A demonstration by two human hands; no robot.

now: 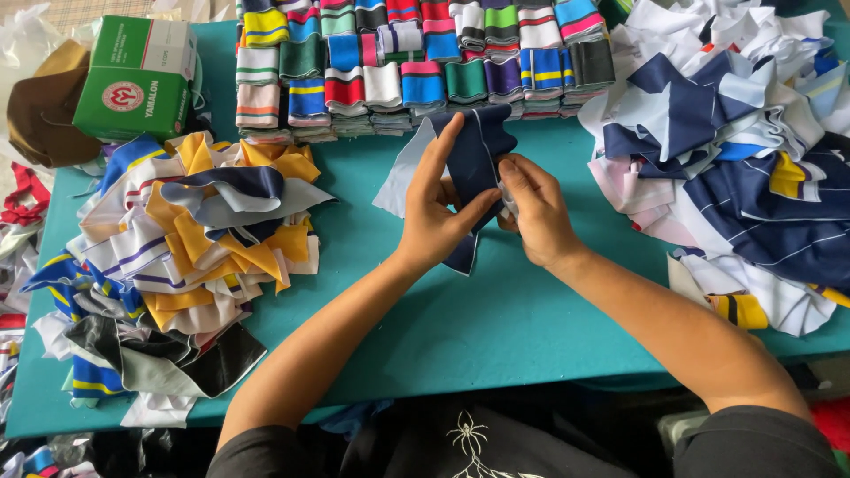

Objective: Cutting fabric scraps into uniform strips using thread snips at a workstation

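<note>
Both hands hold one navy fabric strip with a thin white edge (pixel 478 146) just above the teal table (pixel 496 327). My left hand (pixel 434 208) grips its left side, fingers stretched up along the cloth and thumb pressed across the front. My right hand (pixel 536 212) pinches its right edge at mid-height. A pale blue-white piece (pixel 398 181) hangs behind the strip to the left. The strip's lower end (pixel 462 257) pokes out under my left palm.
A loose heap of yellow, white, navy and black strips (pixel 177 248) lies at left. Folded striped bundles (pixel 416 62) line the back edge. A navy and white pile (pixel 744 150) fills the right. A green box (pixel 137 75) and brown cloth (pixel 44 111) sit far left.
</note>
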